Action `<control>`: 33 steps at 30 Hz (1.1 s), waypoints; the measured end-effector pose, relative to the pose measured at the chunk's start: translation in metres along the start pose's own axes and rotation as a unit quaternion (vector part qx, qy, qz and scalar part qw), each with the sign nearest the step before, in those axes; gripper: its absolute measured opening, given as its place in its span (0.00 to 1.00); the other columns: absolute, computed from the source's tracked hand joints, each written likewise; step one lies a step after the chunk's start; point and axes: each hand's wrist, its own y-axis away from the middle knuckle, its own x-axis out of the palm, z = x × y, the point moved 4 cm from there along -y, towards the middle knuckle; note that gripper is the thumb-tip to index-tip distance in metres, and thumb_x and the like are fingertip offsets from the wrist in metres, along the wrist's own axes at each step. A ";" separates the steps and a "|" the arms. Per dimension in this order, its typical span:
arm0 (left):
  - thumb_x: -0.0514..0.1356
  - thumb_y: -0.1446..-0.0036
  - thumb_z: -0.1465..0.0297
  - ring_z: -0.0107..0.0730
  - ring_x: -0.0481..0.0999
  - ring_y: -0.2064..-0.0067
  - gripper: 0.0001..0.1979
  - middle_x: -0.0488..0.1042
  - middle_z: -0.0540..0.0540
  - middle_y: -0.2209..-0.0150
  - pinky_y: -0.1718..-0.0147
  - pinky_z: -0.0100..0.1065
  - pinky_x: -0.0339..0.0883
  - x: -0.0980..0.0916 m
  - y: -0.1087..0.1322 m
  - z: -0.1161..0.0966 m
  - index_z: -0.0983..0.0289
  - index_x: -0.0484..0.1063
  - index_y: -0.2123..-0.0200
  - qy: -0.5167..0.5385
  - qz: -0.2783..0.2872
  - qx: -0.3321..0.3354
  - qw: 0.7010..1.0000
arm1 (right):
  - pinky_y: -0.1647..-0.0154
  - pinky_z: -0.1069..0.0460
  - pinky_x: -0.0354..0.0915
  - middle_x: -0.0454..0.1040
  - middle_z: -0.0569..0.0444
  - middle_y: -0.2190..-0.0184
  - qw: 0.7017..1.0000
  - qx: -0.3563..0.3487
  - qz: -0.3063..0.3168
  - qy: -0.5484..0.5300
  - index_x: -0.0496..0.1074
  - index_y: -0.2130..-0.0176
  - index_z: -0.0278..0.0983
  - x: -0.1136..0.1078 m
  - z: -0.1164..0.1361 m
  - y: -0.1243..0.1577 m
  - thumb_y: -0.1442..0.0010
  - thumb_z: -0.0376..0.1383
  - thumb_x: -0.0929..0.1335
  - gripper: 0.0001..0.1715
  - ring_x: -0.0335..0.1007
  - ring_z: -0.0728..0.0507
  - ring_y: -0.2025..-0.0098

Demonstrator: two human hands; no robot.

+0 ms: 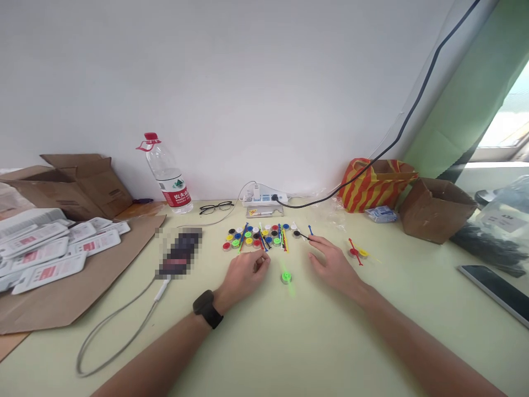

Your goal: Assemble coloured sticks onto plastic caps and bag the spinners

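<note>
The black disc (pixel 296 234), its black arrow (pixel 303 237) running ten-to-four, lies at ten o'clock from the fingertips of our nearer right hand (pixel 335 268), thumb and forefinger parted; whether our curled left hand (pixel 243 273) holds anything, we cannot tell.

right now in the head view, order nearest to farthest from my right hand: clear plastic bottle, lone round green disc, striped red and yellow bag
1. Lone round green disc: just left
2. Striped red and yellow bag: back right
3. Clear plastic bottle: far left, back
</note>
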 end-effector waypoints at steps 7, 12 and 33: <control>0.54 0.36 0.68 0.31 0.69 0.72 0.09 0.75 0.47 0.73 0.71 0.32 0.55 0.002 0.000 0.002 0.58 0.74 0.65 -0.005 -0.003 0.000 1.000 | 0.30 0.36 0.61 0.70 0.46 0.36 1.000 0.001 -0.004 -0.006 0.75 0.40 0.38 0.000 0.000 -0.001 0.34 0.37 0.66 0.24 0.67 0.33 0.35; 0.54 0.35 0.67 0.31 0.69 0.72 0.10 0.74 0.47 0.73 0.71 0.32 0.55 0.002 0.000 0.002 0.58 0.74 0.65 -0.011 -0.001 0.008 1.000 | 0.31 0.35 0.62 0.69 0.44 0.35 1.000 0.017 0.016 -0.018 0.75 0.40 0.37 0.002 -0.003 -0.002 0.35 0.37 0.67 0.25 0.66 0.32 0.34; 0.54 0.35 0.67 0.32 0.70 0.71 0.10 0.75 0.47 0.73 0.71 0.32 0.55 0.001 0.000 0.000 0.58 0.75 0.64 -0.013 0.003 0.009 1.000 | 0.66 0.48 0.72 0.79 0.50 0.67 0.996 0.007 -0.045 -0.083 0.76 0.71 0.39 -0.012 0.014 -0.003 0.34 0.38 0.65 0.15 0.76 0.41 0.67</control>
